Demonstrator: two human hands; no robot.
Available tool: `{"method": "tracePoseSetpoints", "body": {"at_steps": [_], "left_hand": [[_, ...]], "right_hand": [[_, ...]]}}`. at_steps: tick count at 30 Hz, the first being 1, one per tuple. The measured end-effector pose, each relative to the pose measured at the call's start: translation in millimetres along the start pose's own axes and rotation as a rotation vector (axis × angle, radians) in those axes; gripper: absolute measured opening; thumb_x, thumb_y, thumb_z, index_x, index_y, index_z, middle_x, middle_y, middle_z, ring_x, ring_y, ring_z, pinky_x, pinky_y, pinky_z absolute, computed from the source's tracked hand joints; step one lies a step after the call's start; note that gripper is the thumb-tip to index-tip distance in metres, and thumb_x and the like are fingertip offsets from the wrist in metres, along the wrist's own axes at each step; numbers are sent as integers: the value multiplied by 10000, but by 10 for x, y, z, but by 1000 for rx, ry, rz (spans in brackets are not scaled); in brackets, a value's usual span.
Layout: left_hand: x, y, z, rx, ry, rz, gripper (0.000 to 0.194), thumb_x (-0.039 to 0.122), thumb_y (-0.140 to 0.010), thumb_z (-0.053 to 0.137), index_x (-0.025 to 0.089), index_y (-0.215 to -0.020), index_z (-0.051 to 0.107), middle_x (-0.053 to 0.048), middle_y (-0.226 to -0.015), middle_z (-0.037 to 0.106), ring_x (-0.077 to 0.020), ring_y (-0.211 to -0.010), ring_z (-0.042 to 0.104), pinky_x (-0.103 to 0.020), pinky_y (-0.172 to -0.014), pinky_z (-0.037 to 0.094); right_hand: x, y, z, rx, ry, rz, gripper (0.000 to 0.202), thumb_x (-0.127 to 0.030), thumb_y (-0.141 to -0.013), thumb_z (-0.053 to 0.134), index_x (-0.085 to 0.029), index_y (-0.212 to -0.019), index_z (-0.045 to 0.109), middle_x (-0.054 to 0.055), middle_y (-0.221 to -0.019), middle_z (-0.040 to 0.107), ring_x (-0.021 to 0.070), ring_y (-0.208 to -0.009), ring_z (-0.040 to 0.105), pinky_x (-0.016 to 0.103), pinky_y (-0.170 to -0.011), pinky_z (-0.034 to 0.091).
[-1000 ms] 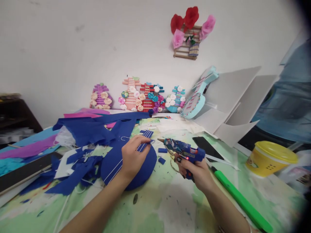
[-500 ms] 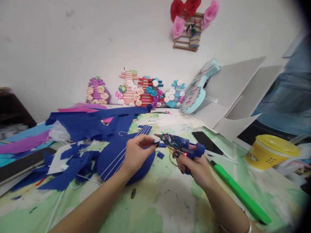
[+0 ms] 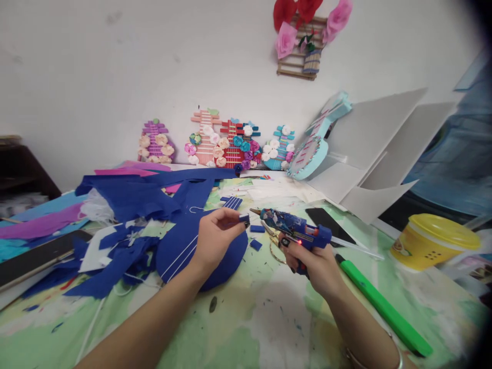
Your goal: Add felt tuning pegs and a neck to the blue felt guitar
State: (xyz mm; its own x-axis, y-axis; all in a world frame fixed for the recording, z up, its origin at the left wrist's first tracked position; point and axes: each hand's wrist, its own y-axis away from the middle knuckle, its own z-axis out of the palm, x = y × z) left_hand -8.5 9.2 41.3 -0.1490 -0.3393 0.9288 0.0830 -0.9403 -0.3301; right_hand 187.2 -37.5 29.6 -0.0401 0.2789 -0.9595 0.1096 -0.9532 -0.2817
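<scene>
Between thumb and fingers, my left hand [image 3: 217, 236] pinches a small dark blue block [image 3: 244, 219] with a pale top edge. My right hand [image 3: 309, 261] is wrapped round a blue glue gun [image 3: 294, 225], its red light lit and a clear glue stick out of its back. The gun's nozzle points left at the block, a short way from it. Partly hidden under my left hand and forearm lies a dark blue guitar-shaped piece [image 3: 177, 246] with white strings. Two more blue pieces, a flat strip [image 3: 257, 228] and a small square [image 3: 255, 245], lie between my hands.
Blue fabric scraps [image 3: 126, 256] are heaped at left. A black phone [image 3: 330, 225], a green cutter [image 3: 384, 305] and a yellow-lidded tub [image 3: 434, 243] sit at right. Flower-trimmed instrument models [image 3: 234, 148] and white boards [image 3: 380, 138] line the back.
The glue gun has drawn back slightly to the right, widening the gap between its nozzle and the block. My left hand still pinches the block, now turned a little. The view has shifted slightly.
</scene>
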Motion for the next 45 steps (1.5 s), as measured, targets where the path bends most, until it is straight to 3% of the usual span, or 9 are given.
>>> {"method": "tracePoseSetpoints", "body": {"at_steps": [3,7,10,25,37,41,45], "left_hand": [[22,-30,-19,14,169,-53,209,131,-573,779,136,-736,648,-7,-753,684,-87,-682,600,-191,-658,469],[81,-33,-45,-201,482,-288,205,118,-598,758,134,-775,656,-63,-938,712,-88,-675,613,-220,-668,484],[93,-13,-52,-298,560,-388,210,95,-576,771,143,-754,670,-66,-907,727,-110,-678,642,-236,-676,503],[60,11,-7,-261,557,-396,206,77,-528,813,130,-708,727,-38,-783,738,-101,-670,659,-188,-651,535],[38,-3,8,-180,413,-377,248,69,-459,831,117,-677,723,-46,-657,713,-117,-616,653,-203,-618,523],[-22,-37,-14,-116,207,-315,230,81,-458,825,133,-655,720,-40,-648,710,-128,-610,649,-230,-621,522],[-54,-71,-48,-37,-92,-144,175,113,-490,807,154,-638,723,-39,-637,705,-158,-617,648,-270,-626,524]], "right_hand": [[-12,-10,5,-4,-42,-4,355,-256,-797,569,-181,-481,426,-35,-452,419,79,-430,391,247,-429,281],[-17,-12,24,12,-26,1,309,-262,-794,580,-176,-518,471,-39,-440,425,83,-424,394,248,-425,281],[-5,-4,26,16,-1,0,304,-278,-797,589,-175,-534,477,-41,-438,431,83,-421,397,248,-427,285],[25,3,6,1,6,18,347,-320,-808,600,-176,-521,469,-37,-440,434,87,-424,399,257,-437,294],[-53,-13,31,28,-111,-11,261,-256,-789,586,-169,-555,510,-43,-434,421,79,-408,378,246,-419,268],[-68,-22,5,83,-143,-41,375,-248,-782,585,-177,-446,432,-30,-441,417,69,-401,355,247,-408,262],[-80,-30,-13,131,-206,-38,349,-271,-759,609,-177,-463,450,-25,-455,435,73,-407,363,245,-406,277]]}}
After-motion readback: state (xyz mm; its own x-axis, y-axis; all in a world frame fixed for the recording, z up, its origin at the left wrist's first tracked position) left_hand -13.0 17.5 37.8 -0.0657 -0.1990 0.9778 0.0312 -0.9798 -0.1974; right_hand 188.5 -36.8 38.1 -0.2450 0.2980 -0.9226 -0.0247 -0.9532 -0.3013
